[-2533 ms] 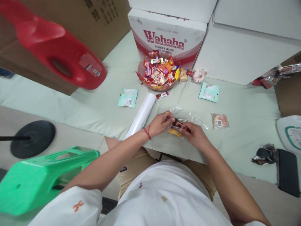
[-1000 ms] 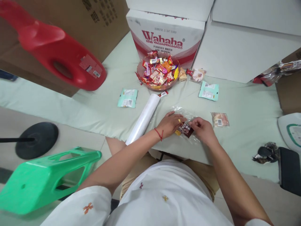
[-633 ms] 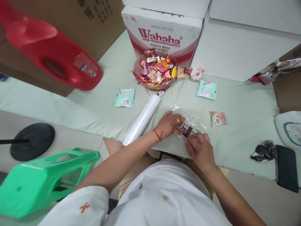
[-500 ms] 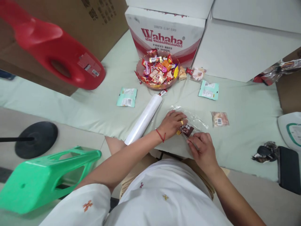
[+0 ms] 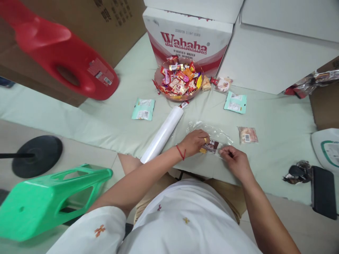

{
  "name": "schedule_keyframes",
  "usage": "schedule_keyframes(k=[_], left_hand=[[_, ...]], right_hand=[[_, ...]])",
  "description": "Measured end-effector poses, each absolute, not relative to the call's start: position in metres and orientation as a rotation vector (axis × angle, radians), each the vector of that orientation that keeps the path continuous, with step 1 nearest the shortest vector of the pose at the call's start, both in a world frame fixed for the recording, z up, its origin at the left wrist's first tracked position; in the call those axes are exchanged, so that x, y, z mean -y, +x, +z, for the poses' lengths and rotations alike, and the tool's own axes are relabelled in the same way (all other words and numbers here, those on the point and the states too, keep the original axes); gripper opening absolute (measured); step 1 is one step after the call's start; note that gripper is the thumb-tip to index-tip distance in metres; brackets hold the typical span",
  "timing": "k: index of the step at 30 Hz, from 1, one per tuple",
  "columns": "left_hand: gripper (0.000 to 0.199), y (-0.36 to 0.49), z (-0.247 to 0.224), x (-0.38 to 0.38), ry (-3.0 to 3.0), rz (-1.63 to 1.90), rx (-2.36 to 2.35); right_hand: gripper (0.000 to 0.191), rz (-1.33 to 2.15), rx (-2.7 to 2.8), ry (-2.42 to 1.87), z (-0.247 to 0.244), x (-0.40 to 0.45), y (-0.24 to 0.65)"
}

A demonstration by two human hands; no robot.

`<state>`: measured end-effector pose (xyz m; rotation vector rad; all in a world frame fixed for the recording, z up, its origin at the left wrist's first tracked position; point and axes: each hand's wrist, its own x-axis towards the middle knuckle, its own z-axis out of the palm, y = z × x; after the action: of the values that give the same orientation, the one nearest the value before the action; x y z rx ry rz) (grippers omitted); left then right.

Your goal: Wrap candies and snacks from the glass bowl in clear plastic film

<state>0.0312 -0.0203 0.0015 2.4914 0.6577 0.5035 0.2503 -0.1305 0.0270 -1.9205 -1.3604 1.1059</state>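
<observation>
A brown-labelled snack packet (image 5: 212, 145) lies on clear plastic film (image 5: 222, 134) spread over the cloth in front of me. My left hand (image 5: 195, 142) has its fingers curled down on the packet's left end, with a bit of yellow showing below. At the film's right edge, my right hand (image 5: 235, 160) pinches the film between thumb and fingers. A white roll of plastic film (image 5: 162, 134) lies slantwise to the left of my left hand. Right of the film sits a small pinkish snack packet (image 5: 247, 135).
Behind are a glass bowl (image 5: 172, 96) of wrapped candies, a Wahaha carton (image 5: 185, 42) and two mint packets, one left (image 5: 143, 109), one right (image 5: 235, 102). A red jug (image 5: 87, 77) stands left, above a green stool (image 5: 34, 201). Keys (image 5: 297, 171) and a black phone (image 5: 323, 192) lie right.
My right hand has moved slightly right, away from my left hand, with the film edge. My left fingers have drawn in, and more of the brown label shows.
</observation>
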Motion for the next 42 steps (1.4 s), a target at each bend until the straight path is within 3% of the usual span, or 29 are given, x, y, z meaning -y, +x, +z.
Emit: schedule_keyframes(k=[13, 20, 24, 29, 32, 35, 42], left_hand=[[0.026, 0.031, 0.002, 0.025, 2.458, 0.548, -0.555], [0.017, 0.03, 0.006, 0.026, 2.449, 0.6, -0.642], [0.016, 0.03, 0.006, 0.03, 2.5, 0.594, -0.681], [0.023, 0.029, 0.007, 0.041, 2.603, 0.669, -0.86], [0.025, 0.028, 0.008, 0.047, 2.59, 0.694, -0.967], [0.026, 0.028, 0.006, 0.05, 2.554, 0.686, -1.006], [0.026, 0.029, 0.004, 0.054, 2.544, 0.702, -1.074]], right_hand=[[0.037, 1.031, 1.628, -1.97, 0.024, 0.125, 0.275], [0.026, 0.897, 1.863, -2.034, 0.031, 0.122, 0.302], [0.022, 0.662, 1.853, -2.018, 0.047, 0.092, 0.308], [0.031, 0.423, 2.076, -1.771, 0.043, 0.037, 0.273], [0.033, 0.482, 2.163, -1.744, 0.029, 0.012, 0.246], [0.015, 0.679, 2.154, -1.708, 0.025, 0.002, 0.236], [0.015, 0.851, 1.952, -1.506, 0.059, 0.029, 0.235]])
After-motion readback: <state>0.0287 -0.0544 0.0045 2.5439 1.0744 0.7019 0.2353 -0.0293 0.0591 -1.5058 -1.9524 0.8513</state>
